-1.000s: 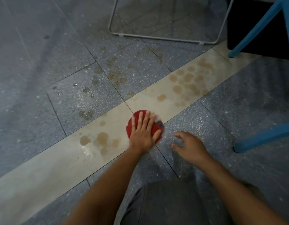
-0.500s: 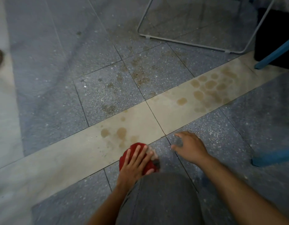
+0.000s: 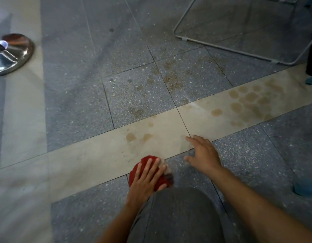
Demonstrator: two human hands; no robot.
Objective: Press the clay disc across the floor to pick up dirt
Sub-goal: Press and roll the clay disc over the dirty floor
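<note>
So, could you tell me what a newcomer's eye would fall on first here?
The red clay disc at bottom centre, pressed to the floor under the flat left hand, at the edge of the beige strip. Then the cluster of round brown marks on that strip at right, and the shiny metal base at far left.

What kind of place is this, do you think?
Probably an indoor room, seen at floor level: speckled grey tiles crossed by a beige strip, a shiny round metal base of some stand, and a bent wire frame of furniture.
</note>
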